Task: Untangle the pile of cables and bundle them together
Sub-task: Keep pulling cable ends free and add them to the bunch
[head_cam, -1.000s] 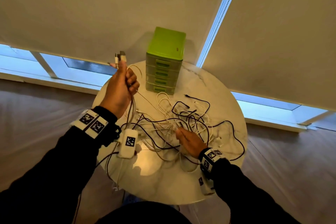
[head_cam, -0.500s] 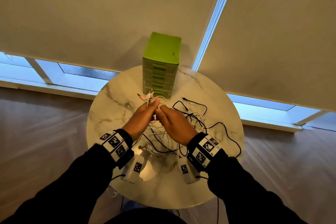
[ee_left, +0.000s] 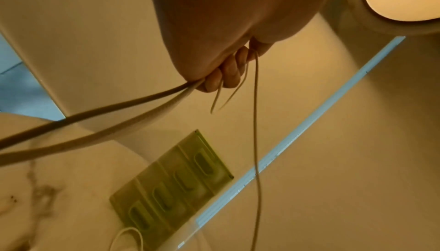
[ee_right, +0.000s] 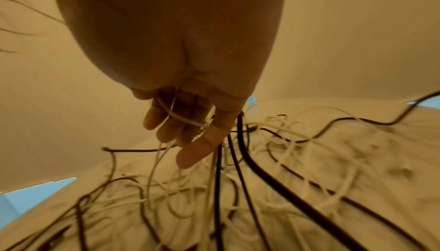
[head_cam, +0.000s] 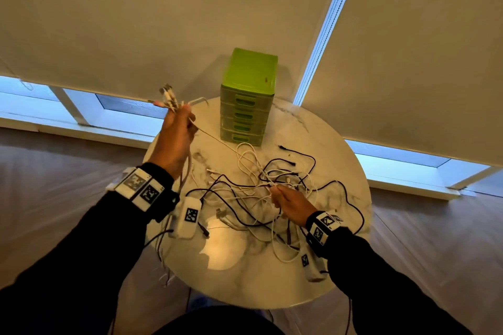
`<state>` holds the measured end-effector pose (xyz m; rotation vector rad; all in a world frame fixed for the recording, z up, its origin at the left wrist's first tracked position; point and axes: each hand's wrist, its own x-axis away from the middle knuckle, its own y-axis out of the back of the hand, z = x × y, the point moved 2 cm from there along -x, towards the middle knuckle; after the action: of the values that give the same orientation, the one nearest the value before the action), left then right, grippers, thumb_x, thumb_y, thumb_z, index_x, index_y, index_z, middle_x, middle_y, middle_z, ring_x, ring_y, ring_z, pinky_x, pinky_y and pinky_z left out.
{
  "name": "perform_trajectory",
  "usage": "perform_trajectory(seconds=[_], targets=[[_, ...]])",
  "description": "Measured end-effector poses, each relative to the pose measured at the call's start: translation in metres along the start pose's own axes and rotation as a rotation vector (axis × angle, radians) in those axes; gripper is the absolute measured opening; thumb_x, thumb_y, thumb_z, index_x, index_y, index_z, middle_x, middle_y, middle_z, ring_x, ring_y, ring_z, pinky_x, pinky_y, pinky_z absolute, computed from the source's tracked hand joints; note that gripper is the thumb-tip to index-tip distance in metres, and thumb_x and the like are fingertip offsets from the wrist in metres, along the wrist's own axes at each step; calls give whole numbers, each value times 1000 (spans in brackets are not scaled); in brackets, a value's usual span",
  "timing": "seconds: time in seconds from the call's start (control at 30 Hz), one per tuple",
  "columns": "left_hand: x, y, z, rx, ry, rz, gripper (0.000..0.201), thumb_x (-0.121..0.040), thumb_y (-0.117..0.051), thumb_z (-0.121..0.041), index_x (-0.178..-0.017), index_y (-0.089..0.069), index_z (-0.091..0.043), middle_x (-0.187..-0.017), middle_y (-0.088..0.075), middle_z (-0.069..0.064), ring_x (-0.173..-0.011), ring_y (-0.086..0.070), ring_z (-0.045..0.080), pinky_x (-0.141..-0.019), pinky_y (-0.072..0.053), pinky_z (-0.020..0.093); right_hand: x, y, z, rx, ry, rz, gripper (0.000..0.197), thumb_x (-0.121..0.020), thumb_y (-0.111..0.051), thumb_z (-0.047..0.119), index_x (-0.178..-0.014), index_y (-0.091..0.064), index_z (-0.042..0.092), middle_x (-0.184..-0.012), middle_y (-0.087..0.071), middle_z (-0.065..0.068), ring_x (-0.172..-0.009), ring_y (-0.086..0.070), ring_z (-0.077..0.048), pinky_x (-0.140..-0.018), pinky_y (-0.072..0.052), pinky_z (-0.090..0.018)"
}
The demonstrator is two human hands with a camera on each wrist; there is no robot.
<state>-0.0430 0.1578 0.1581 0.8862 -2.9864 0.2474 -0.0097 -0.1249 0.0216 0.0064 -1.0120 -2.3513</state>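
A tangle of black and white cables [head_cam: 253,190] lies across the round marble table [head_cam: 245,280]. My left hand [head_cam: 185,117] is raised above the table's far left edge and grips several cable ends, their plugs [head_cam: 168,94] sticking up out of the fist. White leads run from that fist down to the pile. In the left wrist view the curled fingers [ee_left: 226,74] clamp the strands. My right hand [head_cam: 276,192] sits low in the middle of the pile. In the right wrist view a thin white cable [ee_right: 181,118] lies pinched across its fingers [ee_right: 161,123].
A green drawer unit [head_cam: 249,98] stands at the back of the table, close to the raised left hand. Drawn roller blinds [head_cam: 163,22] hang behind it. Some leads dangle over the table's front left edge [head_cam: 163,264]. Wooden floor surrounds the table.
Half a second ago both hands met over the table's middle. The left hand has since lifted up and left with the cable ends, and the right has dropped back into the pile.
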Motion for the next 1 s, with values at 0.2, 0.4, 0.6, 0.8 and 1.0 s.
perform_trajectory(seconds=[0.2,0.4,0.6,0.8,1.0], targets=[[17,2,28,-159,-35,164,21,-105,-47,-41,-90,-49,-27,-76,-46,-11,-72,-46,5,-74,-41,28,-7,15,17,-142,7,-66,29,-107,-38,37,-111,-63,24,-77,-70,-2,-76,-68,-24,-56,-53,-32],[50,-45,55,-312,-85,336,15,-107,-45,-33,-98,-51,-22,-91,-57,-7,-87,-57,-1,-91,-48,33,2,29,95,-469,161,-18,29,-108,-37,31,-133,-48,18,-73,-70,-13,-66,-68,-18,-47,-45,-28],[62,-94,69,-134,17,465,31,-105,-48,-40,-104,-55,-10,-70,-52,-7,-61,-46,10,-62,-40,28,40,64,91,-506,84,-45,25,-109,-36,32,-109,-55,15,-80,-66,-24,-58,-67,-35,-43,-41,-24],[95,-167,70,65,226,551,26,-103,-54,-34,-79,-50,-24,-56,-46,-12,-52,-42,6,-55,-35,25,113,88,14,-476,-231,-202,23,-107,-42,22,-116,-56,7,-91,-71,-21,-59,-68,-36,-44,-42,-23],[123,-215,80,52,225,701,26,-100,-60,-38,-79,-50,-27,-62,-41,-11,-56,-41,7,-56,-38,25,187,93,-36,-521,-528,-240,21,-104,-46,22,-113,-59,8,-77,-70,-13,-64,-69,-28,-47,-34,-25]])
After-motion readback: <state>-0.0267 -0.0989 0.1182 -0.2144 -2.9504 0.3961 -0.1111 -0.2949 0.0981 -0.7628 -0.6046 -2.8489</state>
